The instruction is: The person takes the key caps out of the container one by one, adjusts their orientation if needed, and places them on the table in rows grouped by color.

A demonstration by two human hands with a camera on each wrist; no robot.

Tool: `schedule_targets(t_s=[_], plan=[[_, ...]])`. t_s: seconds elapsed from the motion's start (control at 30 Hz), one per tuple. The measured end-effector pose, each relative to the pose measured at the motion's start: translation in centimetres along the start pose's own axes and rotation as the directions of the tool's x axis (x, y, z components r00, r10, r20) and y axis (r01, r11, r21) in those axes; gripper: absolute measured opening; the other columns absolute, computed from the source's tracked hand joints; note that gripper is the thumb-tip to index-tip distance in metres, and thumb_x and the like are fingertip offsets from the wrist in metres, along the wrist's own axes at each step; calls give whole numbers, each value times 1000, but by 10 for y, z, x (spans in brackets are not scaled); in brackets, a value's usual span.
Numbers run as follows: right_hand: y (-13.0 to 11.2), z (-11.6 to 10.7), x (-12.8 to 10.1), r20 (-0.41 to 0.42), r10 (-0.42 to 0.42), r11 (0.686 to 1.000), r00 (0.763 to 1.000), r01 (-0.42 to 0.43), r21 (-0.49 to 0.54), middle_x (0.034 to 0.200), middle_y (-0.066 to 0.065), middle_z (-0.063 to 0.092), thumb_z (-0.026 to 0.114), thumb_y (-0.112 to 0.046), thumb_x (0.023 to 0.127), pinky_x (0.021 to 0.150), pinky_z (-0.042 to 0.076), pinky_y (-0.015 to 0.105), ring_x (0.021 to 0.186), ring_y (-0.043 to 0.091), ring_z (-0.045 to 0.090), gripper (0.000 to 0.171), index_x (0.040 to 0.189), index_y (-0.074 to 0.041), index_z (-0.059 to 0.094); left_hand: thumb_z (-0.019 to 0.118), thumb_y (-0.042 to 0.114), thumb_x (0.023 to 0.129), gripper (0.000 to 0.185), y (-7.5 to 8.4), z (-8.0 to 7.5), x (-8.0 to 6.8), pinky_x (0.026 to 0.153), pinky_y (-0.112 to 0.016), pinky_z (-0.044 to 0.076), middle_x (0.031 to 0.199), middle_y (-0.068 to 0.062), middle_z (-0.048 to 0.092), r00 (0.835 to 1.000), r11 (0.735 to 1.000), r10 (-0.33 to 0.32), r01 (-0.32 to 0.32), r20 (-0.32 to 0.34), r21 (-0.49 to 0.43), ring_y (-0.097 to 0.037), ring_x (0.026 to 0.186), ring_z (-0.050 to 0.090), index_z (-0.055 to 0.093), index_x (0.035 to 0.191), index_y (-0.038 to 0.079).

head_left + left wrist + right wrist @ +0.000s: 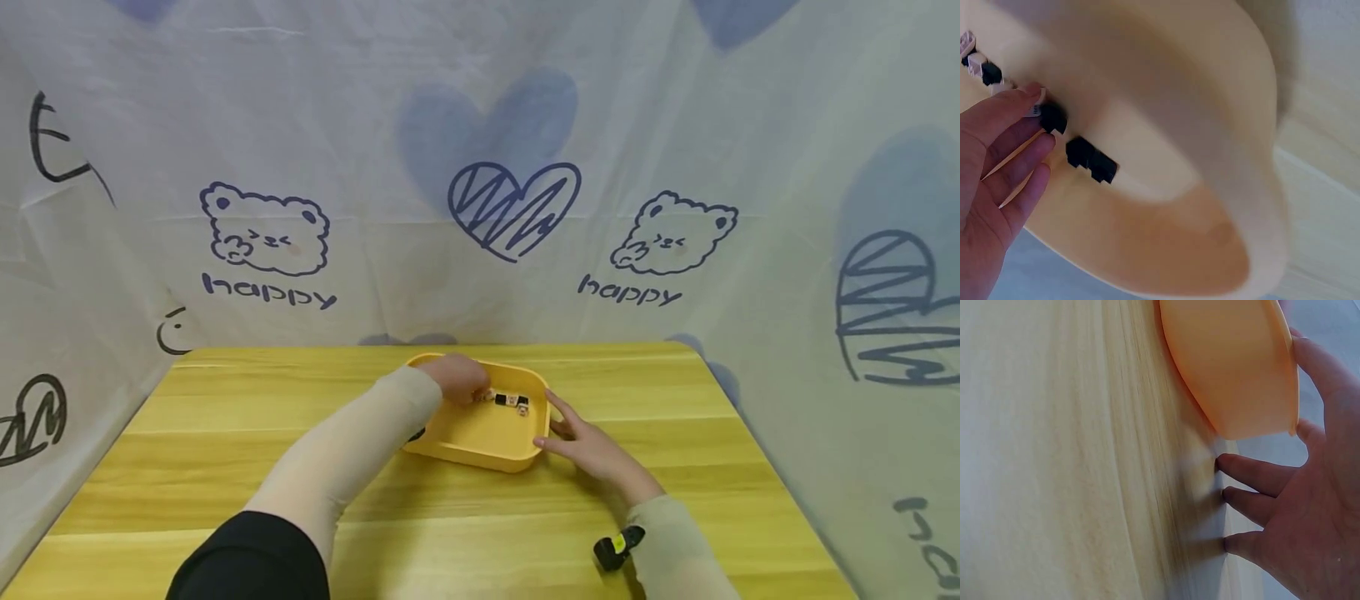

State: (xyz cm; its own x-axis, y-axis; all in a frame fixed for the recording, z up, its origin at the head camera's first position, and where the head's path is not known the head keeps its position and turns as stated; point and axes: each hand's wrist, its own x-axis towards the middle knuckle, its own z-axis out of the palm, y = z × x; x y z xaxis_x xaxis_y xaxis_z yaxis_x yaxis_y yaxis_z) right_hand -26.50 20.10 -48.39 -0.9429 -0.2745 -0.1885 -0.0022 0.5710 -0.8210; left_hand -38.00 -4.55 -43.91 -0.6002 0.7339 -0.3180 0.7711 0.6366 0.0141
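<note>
The backdrop cloth [480,125] reads "happy" [268,292] at nine o'clock and "happy" [629,291] at three o'clock, each under a bear drawing.

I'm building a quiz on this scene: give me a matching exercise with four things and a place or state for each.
Things:
1. left hand
2. right hand
3. yellow tray
4. small black pieces

Places or states:
A. lie inside the tray
B. rests flat on the table against the tray's outer wall
C. reaches into the tray
D. stands on the wooden table

Pairs: 1-C, 2-B, 3-D, 4-A
</note>
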Motion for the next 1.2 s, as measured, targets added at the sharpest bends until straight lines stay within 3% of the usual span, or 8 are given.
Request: schedule_targets(t_s=[0.23, 0.47, 0.67, 0.8, 0.9, 1.0, 1.1, 1.2], plan=[[-1, 2, 3, 6, -4, 1000, 1000, 3, 19, 147, 22, 41, 68, -43, 90, 106, 29, 61, 135, 37, 39, 81, 155, -39, 19, 57, 2, 94, 19, 3, 8, 0, 62, -26, 30, 67, 4, 40, 998, 997, 68, -68, 10, 37, -13, 62, 35, 60, 78, 12], [1, 2, 5, 0, 7, 1000, 1000, -7, -7, 148, 21, 41, 67, -46, 90, 107, 28, 60, 135, 35, 39, 81, 155, -40, 18, 57, 2, 93, 14, 7, 3, -7, 60, -26, 30, 66, 4, 38, 996, 996, 86, -86, 5, 16, -12, 61, 34, 65, 85, 9], [2, 0, 4, 3, 2, 1000, 1000, -2, -18, 148, 21, 39, 66, -46, 91, 107, 28, 61, 136, 35, 38, 82, 155, -41, 15, 62, 6, 93, 16, 6, -6, -27, 70, -28, 46, 87, 6, 63, 997, 997, 37, -41, -67, -62, -10, 73, 53, 73, 102, 13], [3, 0, 2, 0, -14, 1000, 1000, 14, -22, 149, 22, 39, 65, -45, 91, 106, 28, 61, 135, 36, 39, 82, 156, -40, 15, 65, 7, 90, 20, 6, -11, -42, 77, -33, 50, 100, 1, 67, 991, 998, 60, -64, -120, -23, -14, 84, 59, 74, 107, 13], [3, 0, 1, 3, -21, 1000, 1000, 21, -23, 149, 22, 38, 66, -48, 90, 107, 27, 61, 135, 36, 39, 83, 156, -39, 15, 67, 7, 89, 17, 5, -12, -55, 77, -34, 50, 97, -1, 66, 977, 993, 107, -114, -183, -29, -16, 86, 59, 73, 105, 11], [3, 1, 1, 7, -23, 1000, 1000, 23, -18, 148, 22, 39, 65, -50, 90, 107, 27, 61, 136, 36, 38, 85, 156, -39, 14, 69, 8, 89, 13, 5, -8, -68, 75, -33, 50, 92, -2, 65, 952, 985, 143, -164, -271, -58, -16, 83, 59, 74, 100, 10], [4, 2, 1, 6, -17, 1000, 1000, 18, -17, 148, 22, 39, 65, -49, 90, 106, 28, 61, 136, 36, 38, 84, 156, -39, 14, 68, 7, 89, 11, 3, -1, -80, 73, -29, 50, 89, -1, 64, 924, 973, 167, -211, -345, -92, -15, 81, 59, 75, 98, 10], [4, 3, 2, 7, -14, 1000, 1000, 14, -17, 148, 22, 40, 65, -48, 90, 106, 29, 61, 136, 36, 38, 84, 156, -39, 14, 68, 6, 89, 13, 2, 5, -90, 73, -27, 50, 90, -1, 63, 907, 962, 168, -237, -385, -137, -16, 82, 60, 75, 100, 9]])
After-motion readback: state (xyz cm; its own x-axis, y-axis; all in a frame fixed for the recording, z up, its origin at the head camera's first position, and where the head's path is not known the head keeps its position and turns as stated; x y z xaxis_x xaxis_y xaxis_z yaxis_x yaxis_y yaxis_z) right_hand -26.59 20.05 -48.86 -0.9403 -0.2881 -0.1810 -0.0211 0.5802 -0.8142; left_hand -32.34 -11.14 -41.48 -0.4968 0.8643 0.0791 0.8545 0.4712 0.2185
